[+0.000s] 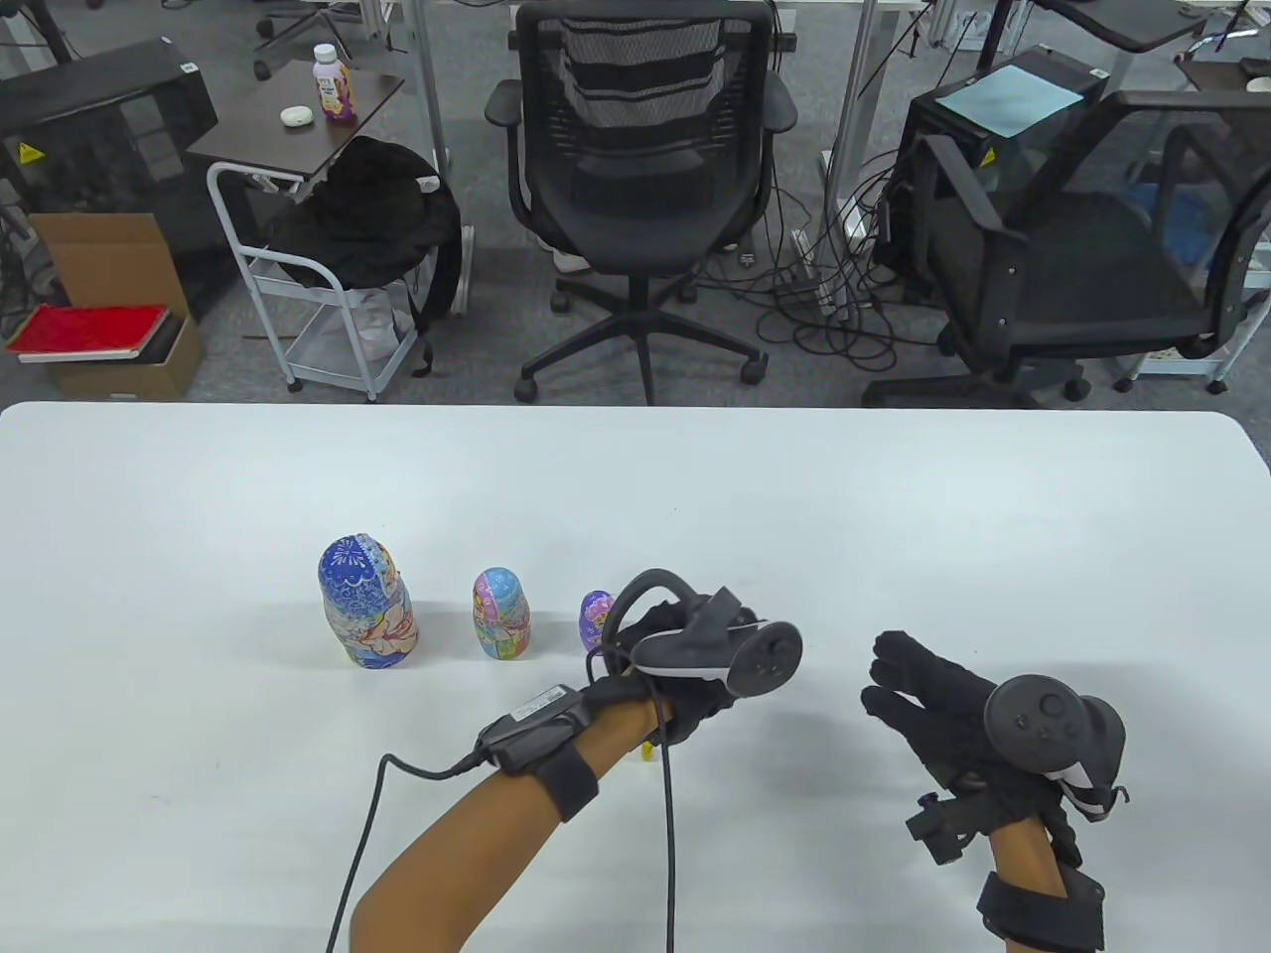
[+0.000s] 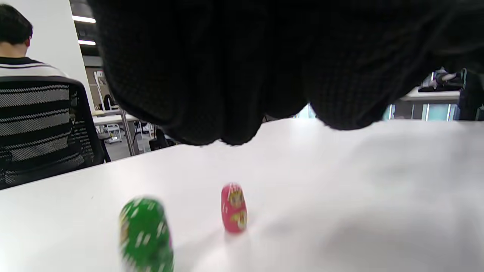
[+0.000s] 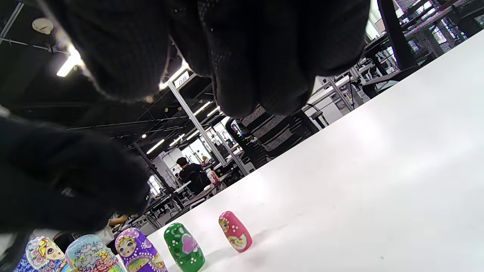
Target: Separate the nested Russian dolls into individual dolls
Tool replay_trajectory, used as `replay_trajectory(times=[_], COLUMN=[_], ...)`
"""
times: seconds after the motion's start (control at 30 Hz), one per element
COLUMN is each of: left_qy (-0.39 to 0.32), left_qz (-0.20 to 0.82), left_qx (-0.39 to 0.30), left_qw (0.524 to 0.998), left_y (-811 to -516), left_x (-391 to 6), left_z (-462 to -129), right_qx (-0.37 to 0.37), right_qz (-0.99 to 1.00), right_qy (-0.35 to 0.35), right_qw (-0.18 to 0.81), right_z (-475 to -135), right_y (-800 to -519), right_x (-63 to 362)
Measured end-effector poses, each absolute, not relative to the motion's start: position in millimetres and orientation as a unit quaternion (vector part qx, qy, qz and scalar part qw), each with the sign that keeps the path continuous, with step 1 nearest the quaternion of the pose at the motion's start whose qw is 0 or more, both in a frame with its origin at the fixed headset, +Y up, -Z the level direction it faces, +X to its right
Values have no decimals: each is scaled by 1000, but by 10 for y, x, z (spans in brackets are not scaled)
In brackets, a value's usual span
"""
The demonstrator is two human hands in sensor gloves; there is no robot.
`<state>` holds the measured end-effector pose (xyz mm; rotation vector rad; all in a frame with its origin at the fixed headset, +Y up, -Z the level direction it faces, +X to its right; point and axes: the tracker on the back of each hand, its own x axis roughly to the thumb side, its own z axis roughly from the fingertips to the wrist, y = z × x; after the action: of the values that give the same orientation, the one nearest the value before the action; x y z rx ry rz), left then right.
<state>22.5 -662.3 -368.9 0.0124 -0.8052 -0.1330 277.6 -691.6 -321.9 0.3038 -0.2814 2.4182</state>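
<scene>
Five dolls stand apart in a row near the table's front edge, so separation looks finished; left hand hovers over the row, grip indiscernible, right hand spread and empty; next, withdraw without toppling any.

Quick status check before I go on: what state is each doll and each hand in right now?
blue doll: upright, closed, on the table
pastel doll: upright, closed
purple doll: upright, closed
green doll: upright, closed, blurred in the left wrist view
pink doll: upright, closed, smallest, end of the row
left hand: above the table, holds nothing visible
right hand: fingers spread, empty, clear of the dolls
</scene>
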Motion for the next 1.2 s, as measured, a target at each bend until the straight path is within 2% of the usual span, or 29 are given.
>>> replay_trajectory(times=[0.1,0.33,0.6,0.9,1.07,1.2], left_qy=[-386,-360,-366,-368,-368,-370], left_qz=[-102,-103,-117,-103,-89,-85], left_qx=[-7,-38,-51,-27,-25,-11], left_qw=[917,926,922,924,925,925], left_y=[-6758,-7030,-7238,-7372,-7390,-7278], left_x=[-11,-332,-326,-335,-347,-294], left_z=[-3523,-3431,-3393,-3425,-3429,-3447], right_qx=[114,111,112,112,112,111], right_qz=[930,933,936,935,935,935], right_qy=[-110,-105,-96,-95,-96,-98], right_qw=[332,327,321,322,323,322], right_z=[-3214,-3205,-3206,-3212,-3213,-3211], right_y=[-6918,-6938,-6949,-6951,-6952,-6952], right_x=[2775,2770,2759,2760,2760,2759])
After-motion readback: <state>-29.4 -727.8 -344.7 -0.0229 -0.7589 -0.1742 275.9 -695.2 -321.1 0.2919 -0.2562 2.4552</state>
